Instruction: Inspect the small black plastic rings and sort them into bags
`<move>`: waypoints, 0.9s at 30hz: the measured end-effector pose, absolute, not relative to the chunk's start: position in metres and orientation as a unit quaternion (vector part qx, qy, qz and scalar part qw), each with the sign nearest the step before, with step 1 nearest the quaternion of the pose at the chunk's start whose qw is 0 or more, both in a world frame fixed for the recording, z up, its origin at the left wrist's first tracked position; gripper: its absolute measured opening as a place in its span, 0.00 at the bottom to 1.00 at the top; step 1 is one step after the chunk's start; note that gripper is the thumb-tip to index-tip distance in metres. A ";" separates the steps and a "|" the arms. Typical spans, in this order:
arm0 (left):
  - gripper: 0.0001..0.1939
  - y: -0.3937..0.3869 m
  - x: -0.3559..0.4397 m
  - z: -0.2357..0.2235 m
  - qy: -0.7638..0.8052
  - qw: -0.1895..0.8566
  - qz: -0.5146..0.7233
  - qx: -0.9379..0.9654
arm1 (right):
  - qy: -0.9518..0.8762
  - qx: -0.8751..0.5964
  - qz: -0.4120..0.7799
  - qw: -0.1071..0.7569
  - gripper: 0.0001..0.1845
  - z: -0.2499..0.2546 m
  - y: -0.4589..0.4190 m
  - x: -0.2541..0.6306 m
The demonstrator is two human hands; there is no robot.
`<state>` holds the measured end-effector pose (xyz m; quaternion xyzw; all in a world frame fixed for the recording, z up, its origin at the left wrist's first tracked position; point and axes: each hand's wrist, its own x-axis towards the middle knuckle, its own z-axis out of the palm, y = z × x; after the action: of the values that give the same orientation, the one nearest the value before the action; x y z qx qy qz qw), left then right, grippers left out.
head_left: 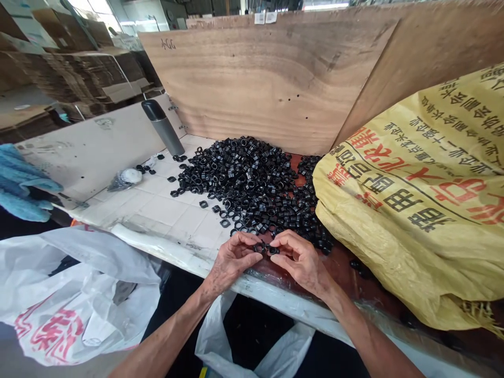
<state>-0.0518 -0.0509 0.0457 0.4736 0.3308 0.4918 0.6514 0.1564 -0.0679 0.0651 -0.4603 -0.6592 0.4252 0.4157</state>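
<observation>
Ring (260, 245) (black) sits pinched in left grip (235, 256); second ring (272, 250) sits pinched in right grip (300, 258).

Two small black ring-shaped pieces (264, 249): partly hidden by the bare left hand (233, 258) and bare right hand (300, 260); too small to tell whether they touch.
Big heap of black rings (246, 176): right side hidden behind the printed yellow woven sack (388, 226).
Sack: cut off by the right edge.
White plastic bag with red print (88, 278): cut off at left.

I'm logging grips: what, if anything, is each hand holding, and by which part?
Left hand: one black ring, pinched by its edge; right hand: a second ring, likewise.
</observation>
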 end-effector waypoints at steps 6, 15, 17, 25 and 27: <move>0.08 -0.051 -0.053 0.050 0.353 0.617 0.495 0.499 | -0.688 -0.447 0.408 0.400 0.12 0.062 -0.067 0.155; 0.12 -0.057 -0.049 0.052 0.373 0.624 0.457 0.512 | -0.660 -0.463 0.398 0.438 0.07 0.060 -0.068 0.151; 0.17 -0.056 -0.049 0.051 0.372 0.626 0.451 0.517 | -0.692 -0.450 0.351 0.443 0.07 0.062 -0.067 0.151; 0.10 -0.056 -0.052 0.049 0.377 0.565 0.431 0.594 | -0.697 -0.464 0.338 0.430 0.13 0.054 -0.070 0.150; 0.10 -0.057 -0.052 0.048 0.375 0.561 0.429 0.600 | -0.711 -0.469 0.315 0.420 0.14 0.047 -0.071 0.151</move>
<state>-0.0519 -0.0571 0.0481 0.5999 0.3755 0.4295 0.5610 0.1505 -0.0710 0.0472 -0.4685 -0.7107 0.3149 0.4198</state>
